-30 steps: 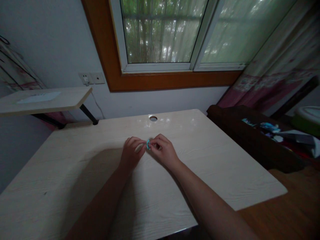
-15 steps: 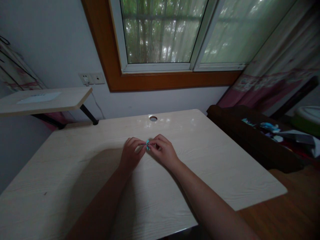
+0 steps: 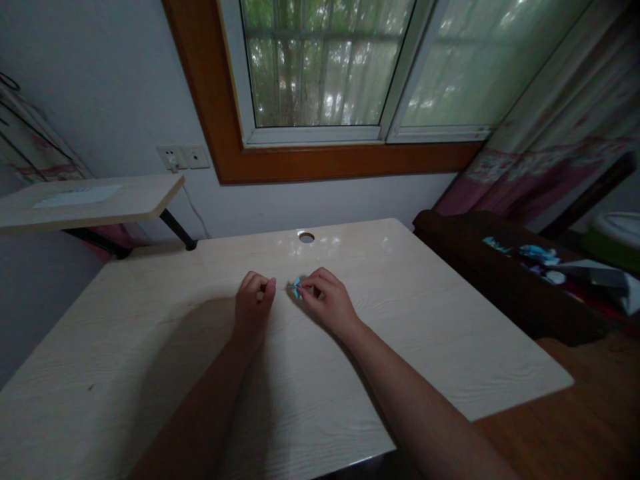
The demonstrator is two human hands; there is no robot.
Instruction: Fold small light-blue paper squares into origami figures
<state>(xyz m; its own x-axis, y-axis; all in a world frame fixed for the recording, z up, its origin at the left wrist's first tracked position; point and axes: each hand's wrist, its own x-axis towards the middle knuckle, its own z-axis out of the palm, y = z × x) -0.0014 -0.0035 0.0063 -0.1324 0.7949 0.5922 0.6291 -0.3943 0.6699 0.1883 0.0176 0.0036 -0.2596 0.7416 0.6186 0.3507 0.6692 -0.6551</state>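
My right hand (image 3: 327,297) pinches a small teal bow-shaped piece (image 3: 297,288) between thumb and fingertips, just above or at the desk surface. A thin, darker end sticks out of the piece toward the left; its exact kind is too small to make out. A short gap to the left, my left hand (image 3: 254,300) is closed, thumb against curled fingers, apart from the teal piece. Nothing shows between its fingertips. Both forearms reach in over the pale wooden desk (image 3: 420,333).
Behind the hands the desk has a round cable hole (image 3: 307,237). A raised shelf (image 3: 135,207) on black legs stands at the left. Beyond are a wall socket (image 3: 183,157) and a wood-framed window (image 3: 320,160). A dark wooden bench (image 3: 480,267) holding assorted items is at the right.
My left hand has let go of the teal piece's thin end and drawn back to the left. My right hand still holds the piece in nearly the same spot.
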